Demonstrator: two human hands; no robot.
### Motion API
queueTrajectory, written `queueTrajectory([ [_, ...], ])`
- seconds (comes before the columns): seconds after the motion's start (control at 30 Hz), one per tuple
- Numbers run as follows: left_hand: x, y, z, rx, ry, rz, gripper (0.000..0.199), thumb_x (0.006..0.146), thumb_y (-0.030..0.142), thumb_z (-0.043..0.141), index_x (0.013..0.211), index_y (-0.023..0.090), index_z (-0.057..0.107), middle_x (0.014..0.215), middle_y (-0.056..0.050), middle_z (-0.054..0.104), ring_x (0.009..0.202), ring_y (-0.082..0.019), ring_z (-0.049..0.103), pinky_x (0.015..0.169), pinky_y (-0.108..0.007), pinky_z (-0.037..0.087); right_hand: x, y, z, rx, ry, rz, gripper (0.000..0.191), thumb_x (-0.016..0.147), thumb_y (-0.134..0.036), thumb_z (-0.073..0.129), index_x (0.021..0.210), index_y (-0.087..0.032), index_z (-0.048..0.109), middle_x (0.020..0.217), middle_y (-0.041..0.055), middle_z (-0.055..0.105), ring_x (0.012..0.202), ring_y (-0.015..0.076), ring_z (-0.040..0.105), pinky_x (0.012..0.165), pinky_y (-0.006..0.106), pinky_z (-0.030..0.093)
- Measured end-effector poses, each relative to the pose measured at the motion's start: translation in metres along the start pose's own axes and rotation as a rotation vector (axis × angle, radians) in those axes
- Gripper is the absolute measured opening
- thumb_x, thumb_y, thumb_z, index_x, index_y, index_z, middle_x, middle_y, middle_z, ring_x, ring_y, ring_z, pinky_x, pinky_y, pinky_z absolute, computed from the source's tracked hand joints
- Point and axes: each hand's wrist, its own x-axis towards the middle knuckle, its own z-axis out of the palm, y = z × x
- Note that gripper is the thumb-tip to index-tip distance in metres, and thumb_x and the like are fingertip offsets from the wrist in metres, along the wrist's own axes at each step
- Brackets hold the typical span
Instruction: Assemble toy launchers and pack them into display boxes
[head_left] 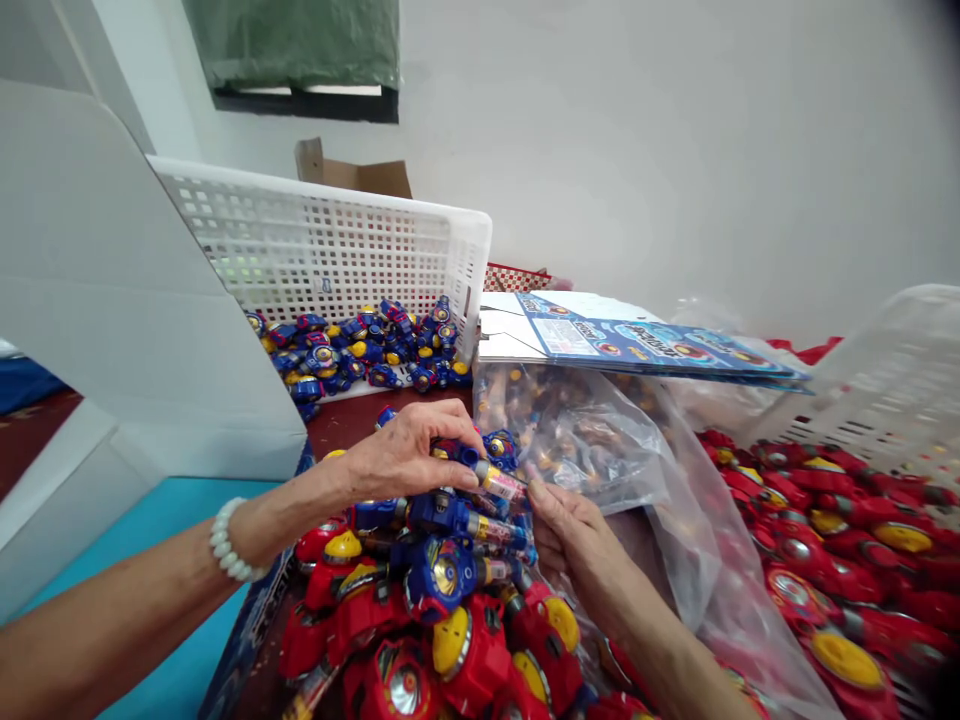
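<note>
My left hand (420, 450), with a pale bead bracelet on its wrist, pinches a blue toy (466, 456) at the middle of the view. A clear labelled tube (501, 482) sticks out of that toy toward the right. The fingertips of my right hand (564, 520) are closed on the tube's far end. Under both hands lie more blue toys (439, 575) with similar tubes. Red toys with yellow domes (469, 640) are heaped nearer to me.
A white basket (322, 235) at the back left holds blue toys. Printed cardboard sheets (637, 335) lie on clear plastic bags (592, 440). At right, a second basket (885, 400) stands by many red toys (832, 520). A white cardboard box (142, 290) rises at left.
</note>
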Motion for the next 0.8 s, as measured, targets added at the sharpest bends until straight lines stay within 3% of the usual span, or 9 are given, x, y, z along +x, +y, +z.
queueTrajectory([
  [0.1, -0.003, -0.001, -0.001, 0.081, -0.030, 0.039, 0.022, 0.080, 0.032, 0.066, 0.094, 0.017, 0.071, 0.093, -0.006, 0.061, 0.087, -0.016, 0.058, 0.078, -0.026, 0.045, 0.004, 0.000, 0.001, -0.040, 0.008, 0.061, 0.048, 0.079, -0.062, 0.058, 0.066, -0.022, 0.035, 0.047, -0.0128, 0.016, 0.040, 0.0049, 0.009, 0.038, 0.020, 0.014],
  [0.17, -0.002, -0.005, -0.007, 0.108, -0.079, 0.027, 0.026, 0.077, 0.036, 0.068, 0.096, 0.019, 0.070, 0.097, -0.006, 0.062, 0.090, -0.018, 0.058, 0.080, -0.027, 0.045, 0.006, 0.002, 0.002, -0.162, 0.019, 0.052, 0.049, 0.080, -0.066, 0.052, 0.064, -0.022, 0.038, 0.045, -0.0106, 0.024, 0.040, 0.0057, 0.017, 0.038, 0.020, 0.016],
  [0.23, 0.007, -0.015, -0.020, 0.079, -0.029, -0.076, 0.031, 0.074, 0.041, 0.069, 0.097, 0.020, 0.069, 0.098, -0.006, 0.063, 0.091, -0.019, 0.059, 0.080, -0.028, 0.046, 0.009, 0.005, 0.002, -0.297, 0.028, 0.011, 0.048, 0.083, -0.066, 0.047, 0.069, -0.020, 0.048, 0.049, -0.0069, 0.038, 0.041, 0.0072, 0.028, 0.040, 0.020, 0.021],
  [0.37, 0.044, -0.060, -0.050, 0.085, 0.533, -0.535, 0.036, 0.074, 0.042, 0.062, 0.103, 0.020, 0.065, 0.091, -0.004, 0.065, 0.085, -0.020, 0.061, 0.069, -0.028, 0.049, 0.011, 0.009, 0.001, -0.470, 0.052, -0.080, 0.041, 0.086, -0.055, 0.052, 0.110, -0.023, 0.058, 0.068, -0.0020, 0.059, 0.051, 0.0111, 0.045, 0.046, 0.021, 0.031],
  [0.47, 0.070, -0.110, -0.057, 0.209, 0.693, -0.737, 0.042, 0.072, 0.028, 0.058, 0.113, 0.015, 0.058, 0.097, -0.010, 0.063, 0.091, -0.026, 0.059, 0.071, -0.035, 0.048, 0.005, 0.010, -0.003, -0.597, 0.087, -0.154, 0.039, 0.087, -0.050, 0.052, 0.117, -0.024, 0.058, 0.075, 0.0005, 0.063, 0.062, 0.0151, 0.052, 0.054, 0.024, 0.038],
  [0.57, 0.081, -0.154, -0.048, 0.323, 0.641, -0.840, 0.052, 0.064, 0.022, 0.065, 0.114, 0.014, 0.058, 0.114, -0.018, 0.057, 0.109, -0.037, 0.050, 0.085, -0.047, 0.043, -0.007, 0.010, -0.020, -0.706, 0.140, -0.185, 0.033, 0.089, -0.048, 0.050, 0.109, -0.025, 0.061, 0.075, 0.0006, 0.063, 0.066, 0.0163, 0.054, 0.060, 0.026, 0.040],
  [0.67, 0.080, -0.185, -0.037, 0.406, 0.500, -0.838, 0.065, 0.058, 0.017, 0.070, 0.121, 0.019, 0.054, 0.140, -0.017, 0.038, 0.128, -0.046, 0.027, 0.099, -0.058, 0.027, -0.021, 0.012, -0.056, -0.724, 0.241, -0.145, 0.031, 0.089, -0.048, 0.049, 0.102, -0.024, 0.064, 0.073, 0.0007, 0.062, 0.061, 0.0149, 0.052, 0.055, 0.026, 0.039],
  [0.73, 0.079, -0.201, -0.038, 0.434, 0.390, -0.807, 0.069, 0.057, 0.015, 0.073, 0.122, 0.023, 0.053, 0.146, -0.011, 0.031, 0.133, -0.046, 0.013, 0.104, -0.062, 0.012, -0.030, 0.014, -0.086, -0.721, 0.354, -0.111, 0.031, 0.086, -0.047, 0.051, 0.096, -0.022, 0.066, 0.071, 0.0014, 0.062, 0.056, 0.0145, 0.050, 0.051, 0.026, 0.038],
  [0.8, 0.079, -0.216, -0.042, 0.430, 0.287, -0.792, 0.067, 0.058, 0.018, 0.075, 0.122, 0.021, 0.052, 0.141, -0.009, 0.037, 0.132, -0.043, 0.015, 0.105, -0.061, 0.009, -0.036, 0.017, -0.113, -0.757, 0.461, -0.078, 0.028, 0.083, -0.045, 0.054, 0.089, -0.022, 0.067, 0.069, 0.0020, 0.063, 0.055, 0.0158, 0.051, 0.051, 0.027, 0.038],
])
